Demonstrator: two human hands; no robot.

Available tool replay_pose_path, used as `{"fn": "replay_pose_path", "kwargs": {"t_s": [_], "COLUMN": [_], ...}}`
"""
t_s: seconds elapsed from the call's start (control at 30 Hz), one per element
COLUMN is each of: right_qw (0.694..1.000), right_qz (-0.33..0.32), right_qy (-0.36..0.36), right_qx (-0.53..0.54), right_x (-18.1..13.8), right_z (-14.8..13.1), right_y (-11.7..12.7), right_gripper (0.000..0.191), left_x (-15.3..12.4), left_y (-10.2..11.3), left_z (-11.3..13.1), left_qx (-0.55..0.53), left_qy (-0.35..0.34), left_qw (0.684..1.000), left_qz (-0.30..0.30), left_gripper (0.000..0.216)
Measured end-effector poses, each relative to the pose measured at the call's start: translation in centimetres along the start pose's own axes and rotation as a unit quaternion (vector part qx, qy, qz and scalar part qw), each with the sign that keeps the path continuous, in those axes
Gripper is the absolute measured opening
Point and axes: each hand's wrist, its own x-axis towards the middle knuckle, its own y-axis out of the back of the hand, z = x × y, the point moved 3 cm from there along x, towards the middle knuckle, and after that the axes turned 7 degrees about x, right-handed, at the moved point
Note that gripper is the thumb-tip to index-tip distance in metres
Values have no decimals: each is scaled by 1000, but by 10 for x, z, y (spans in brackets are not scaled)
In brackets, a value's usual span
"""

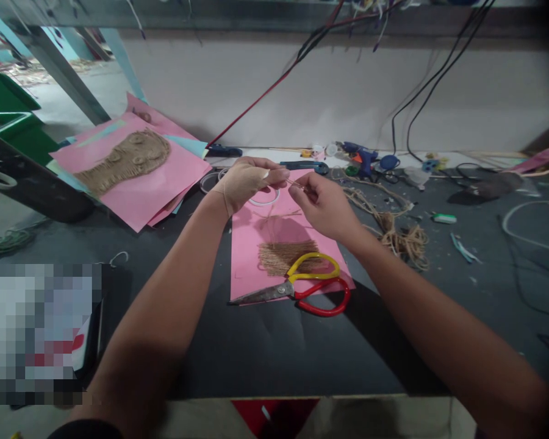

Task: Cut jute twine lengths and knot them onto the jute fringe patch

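My left hand [249,183] and my right hand [322,201] meet above a pink sheet [243,244], fingertips pinched on a thin strand of twine [295,183]. A fine thread or strand crosses my left wrist. Rows of brown twine [279,259] lie side by side on the sheet's lower part, with loose ends above them. Scissors [289,288] with one yellow and one red handle lie across the sheet's near edge, their blades pointing left. Behind my left fingers a white ring [266,198] shows in part.
Pink sheets [141,198] bearing a twine shape [139,152] are stacked at left. A twine bundle [400,238] lies right of my right hand. Along the back sit a blue glue gun [363,157], a cutter [304,166] and cables. A blurred-out item [50,329] occupies the near left.
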Motion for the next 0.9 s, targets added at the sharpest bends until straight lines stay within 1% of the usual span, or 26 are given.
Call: {"fn": "replay_pose_path", "kwargs": {"t_s": [0.13,0.37,0.5,0.6,0.77,0.9], "right_qw": [999,999,999,998,987,979], "right_qz": [7,4,-8,-48,-151,-189], "right_qy": [14,14,14,-3,-57,-75], "right_qx": [-30,-33,-29,-28,-22,1], "right_x": [-1,-2,-1,1,7,9], "right_z": [0,0,-1,-2,1,9], "right_y": [1,0,2,6,20,32], "right_gripper": [18,23,26,27,28,30], "left_x": [0,3,3,3,6,6], "left_y": [0,2,4,6,11,17], "left_z": [-2,-8,-11,-13,-20,-25], "left_qx": [-11,-57,-74,-61,-46,-52], "left_qy": [-5,4,3,5,17,29], "left_qw": [1000,998,997,998,999,998], "left_qz": [-12,-26,-26,-17,-10,-4], "left_gripper": [20,17,20,22,21,19]}}
